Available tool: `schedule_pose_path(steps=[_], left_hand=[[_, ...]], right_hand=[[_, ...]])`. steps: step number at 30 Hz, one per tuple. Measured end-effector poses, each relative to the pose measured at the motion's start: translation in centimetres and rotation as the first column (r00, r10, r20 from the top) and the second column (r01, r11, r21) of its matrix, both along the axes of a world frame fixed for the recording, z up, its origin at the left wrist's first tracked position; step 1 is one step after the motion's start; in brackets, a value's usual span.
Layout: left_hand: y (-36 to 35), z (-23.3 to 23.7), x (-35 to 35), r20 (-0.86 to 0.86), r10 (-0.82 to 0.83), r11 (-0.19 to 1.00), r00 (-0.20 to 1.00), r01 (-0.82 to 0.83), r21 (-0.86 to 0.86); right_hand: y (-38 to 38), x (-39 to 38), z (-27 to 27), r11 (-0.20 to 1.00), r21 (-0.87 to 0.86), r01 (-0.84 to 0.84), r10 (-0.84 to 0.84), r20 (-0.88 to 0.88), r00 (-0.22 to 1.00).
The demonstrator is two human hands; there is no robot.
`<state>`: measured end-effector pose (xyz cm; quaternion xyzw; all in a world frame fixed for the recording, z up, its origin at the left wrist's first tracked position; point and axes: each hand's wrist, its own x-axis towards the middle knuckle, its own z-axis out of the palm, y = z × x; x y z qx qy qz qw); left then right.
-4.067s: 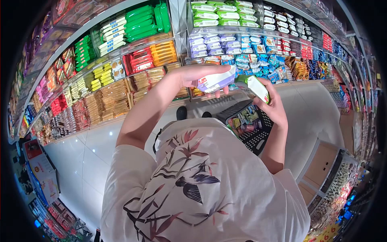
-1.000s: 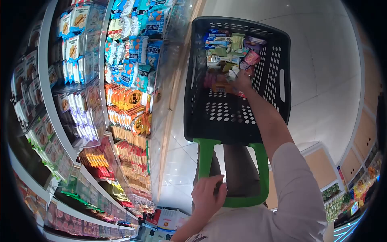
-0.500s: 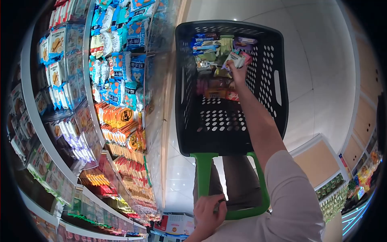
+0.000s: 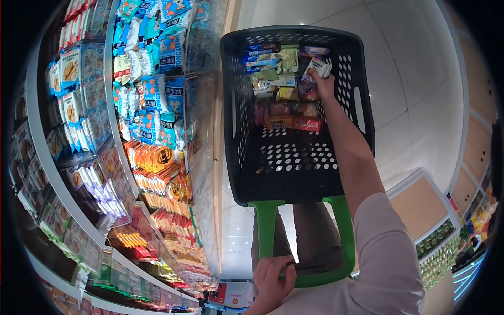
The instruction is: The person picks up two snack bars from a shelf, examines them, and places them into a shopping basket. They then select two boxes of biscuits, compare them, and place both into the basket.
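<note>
My right hand (image 4: 322, 85) reaches into the far right part of a black shopping basket (image 4: 294, 190) and grips white snack packets (image 4: 317, 66). These sit above other wrapped snacks; exactly how many I hold cannot be made out. Around it lie blue packets (image 4: 261, 63), light green packets (image 4: 290, 59), a yellow packet (image 4: 287, 93) and a red packet (image 4: 307, 124). My left hand (image 4: 274, 277) is closed around the basket's green handle (image 4: 266, 231), close to my body.
To the left, shelves hold blue snack bags (image 4: 154, 89), orange packets (image 4: 157, 157) and cookie packs (image 4: 70, 68) in clear bins. A clear shelf front (image 4: 202, 126) runs beside the basket. On the right are pale floor tiles (image 4: 404, 79) and a display stand (image 4: 420, 205).
My right hand, with the white packets, has moved slightly right and away from me, uncovering the yellow and red packets. The basket has shifted slightly left; my left hand stays on the handle.
</note>
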<state>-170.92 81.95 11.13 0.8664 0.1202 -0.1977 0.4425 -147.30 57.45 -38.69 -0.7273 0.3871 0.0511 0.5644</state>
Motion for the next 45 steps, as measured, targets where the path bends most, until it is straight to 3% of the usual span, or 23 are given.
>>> schedule_pose_path(steps=[2, 5, 8, 11, 14, 24, 29, 32, 38, 41, 45], left_hand=[[0.0, 0.0, 0.1, 0.004, 0.000, 1.000, 1.000, 0.000, 0.002], [-0.1, 0.1, 0.2, 0.008, -0.001, 1.000, 1.000, 0.001, -0.002], [-0.1, 0.1, 0.2, 0.013, 0.012, 1.000, 1.000, -0.011, -0.009], [-0.1, 0.1, 0.2, -0.008, 0.005, 1.000, 1.000, -0.005, -0.006], [-0.2, 0.1, 0.1, 0.004, 0.002, 1.000, 1.000, -0.002, 0.001], [0.0, 0.1, -0.2, -0.033, -0.021, 0.999, 0.999, 0.022, 0.024], [0.1, 0.2, -0.5, -0.050, -0.025, 0.999, 0.998, 0.026, 0.029], [-0.2, 0.2, -0.1, -0.019, -0.013, 1.000, 1.000, 0.013, 0.021], [-0.8, 0.4, 0.3, -0.015, 0.004, 0.998, 1.000, -0.003, 0.060], [-0.8, 0.5, 0.3, -0.008, -0.005, 0.998, 1.000, 0.005, 0.067], [-0.9, 0.5, 0.2, -0.003, 0.005, 0.997, 1.000, -0.005, 0.076]], right_hand=[[-0.5, 0.2, -1.6, 0.998, 0.044, 0.042, -0.041, -0.011, 0.999], [-0.7, 0.3, -2.1, 0.948, 0.281, 0.153, -0.155, -0.017, 0.988], [0.1, 0.9, 1.2, 0.887, 0.406, 0.221, -0.209, -0.075, 0.975], [0.5, 1.5, 2.7, 0.890, 0.432, 0.147, -0.173, 0.019, 0.985], [-0.1, 2.3, 0.6, 0.989, 0.119, 0.090, -0.090, -0.001, 0.996], [-0.9, 4.4, -1.4, 0.996, 0.029, 0.084, -0.079, -0.138, 0.987], [0.5, 4.2, 0.8, 0.975, -0.184, 0.127, -0.139, -0.053, 0.989], [1.1, 4.7, 2.8, 0.919, -0.394, 0.009, -0.034, -0.056, 0.998], [2.2, 5.8, 1.2, 0.906, -0.339, 0.254, -0.302, -0.095, 0.949], [3.9, 6.1, 2.8, 0.862, -0.077, 0.501, -0.506, -0.179, 0.843], [4.9, 6.0, 1.5, 0.771, -0.023, 0.636, -0.594, -0.383, 0.707]])
